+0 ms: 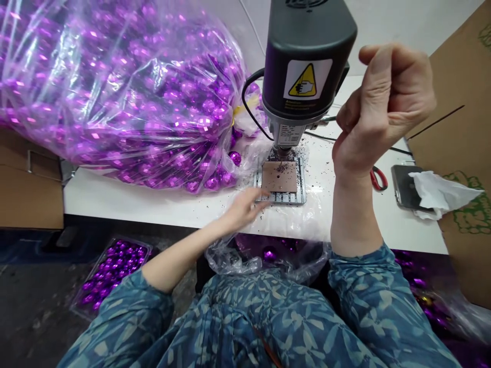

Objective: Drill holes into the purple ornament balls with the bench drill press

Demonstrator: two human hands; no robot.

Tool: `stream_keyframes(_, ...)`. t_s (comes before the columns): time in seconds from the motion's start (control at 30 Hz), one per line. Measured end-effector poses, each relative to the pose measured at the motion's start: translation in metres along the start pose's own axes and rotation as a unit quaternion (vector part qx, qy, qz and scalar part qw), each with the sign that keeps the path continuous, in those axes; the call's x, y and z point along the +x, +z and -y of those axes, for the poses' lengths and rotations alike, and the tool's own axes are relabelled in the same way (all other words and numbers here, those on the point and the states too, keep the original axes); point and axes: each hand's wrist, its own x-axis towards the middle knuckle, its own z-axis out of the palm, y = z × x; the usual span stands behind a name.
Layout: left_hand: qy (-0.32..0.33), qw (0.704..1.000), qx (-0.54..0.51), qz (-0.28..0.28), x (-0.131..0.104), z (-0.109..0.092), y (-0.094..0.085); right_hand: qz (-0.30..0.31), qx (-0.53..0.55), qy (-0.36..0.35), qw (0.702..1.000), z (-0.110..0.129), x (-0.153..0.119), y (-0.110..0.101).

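Left hand [245,207]: empty, fingers parted, by the near-left corner of the brown plate [279,183]. Right hand [383,99]: clenched (any grip, cannot tell), beside the machine [307,61]. Plate: on slotted base [286,200].

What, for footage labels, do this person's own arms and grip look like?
The left sleeve and right sleeve are blue with pale floral shapes, ending near the elbows. The right grip shows no glove or ring; the left grip, blurred, looks ungloved.
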Motion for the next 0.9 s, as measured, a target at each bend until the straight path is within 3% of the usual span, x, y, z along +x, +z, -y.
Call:
stream_keyframes(0.07,-0.089,0.988,0.059,-0.108,0.039,0.039,-0.017,0.004,-0.009,-0.001,1.000,0.000,0.000,0.000)
stream_keyframes(0.13,-0.211,0.956,0.132,-0.158,0.076,0.075,-0.031,0.001,-0.032,-0.006,0.999,-0.001,0.000,0.000)
stream_keyframes(0.2,-0.302,0.922,0.194,-0.145,0.103,0.101,-0.039,-0.001,-0.038,-0.009,0.999,-0.003,0.000,-0.001)
stream_keyframes(0.3,-0.354,0.898,0.231,-0.117,0.122,0.116,-0.039,0.009,0.001,-0.006,1.000,-0.004,0.000,-0.002)
stream_keyframes(0.4,-0.367,0.890,0.249,-0.106,0.124,0.110,-0.033,0.009,0.043,-0.013,0.999,-0.005,0.001,-0.004)
stream_keyframes(0.53,-0.394,0.865,0.306,-0.047,0.122,0.092,-0.031,0.034,0.037,-0.012,0.999,-0.004,0.002,-0.007)
stream_keyframes(0.63,-0.382,0.879,0.285,-0.010,0.119,0.085,-0.037,0.036,0.028,-0.013,0.999,-0.003,0.002,-0.008)
stream_keyframes(0.7,-0.345,0.911,0.219,-0.045,0.114,0.082,-0.043,0.030,0.029,-0.013,0.999,-0.003,0.002,-0.008)
stream_keyframes(0.8,-0.266,0.947,0.042,-0.177,0.095,0.071,-0.043,0.031,0.026,-0.006,0.999,-0.002,0.001,-0.008)
stream_keyframes(0.9,-0.239,0.915,-0.211,-0.248,0.067,0.052,-0.029,0.034,0.017,-0.005,0.999,-0.001,0.000,-0.008)
